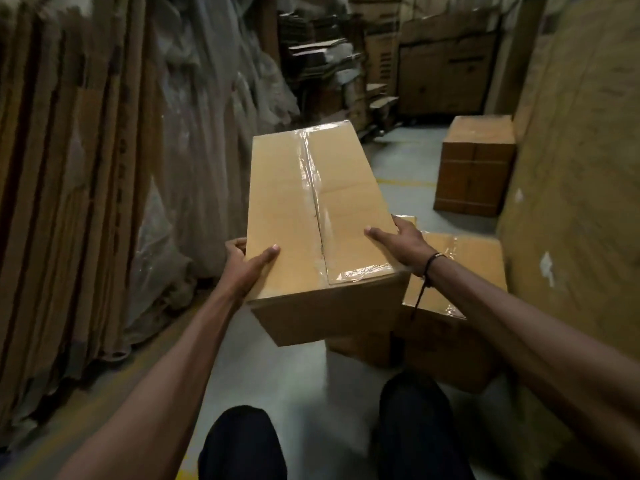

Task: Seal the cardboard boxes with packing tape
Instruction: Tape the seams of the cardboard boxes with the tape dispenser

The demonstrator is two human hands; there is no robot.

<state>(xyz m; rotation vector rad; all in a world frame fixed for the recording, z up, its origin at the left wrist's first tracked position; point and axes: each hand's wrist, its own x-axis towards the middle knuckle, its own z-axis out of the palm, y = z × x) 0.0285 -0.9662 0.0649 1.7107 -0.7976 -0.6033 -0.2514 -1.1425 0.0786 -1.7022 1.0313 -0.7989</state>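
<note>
Cardboard box point(311, 216), its top seam already taped, is held above the floor point(298, 375) with left hand point(242, 265) and right hand point(401, 244) fingers clamped on its sides, probably needing setting down next.

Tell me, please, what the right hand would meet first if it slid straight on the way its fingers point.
The right hand points leftward across the held box, so it would likely meet the clear tape along the centre seam first; depth is uncertain.
</note>
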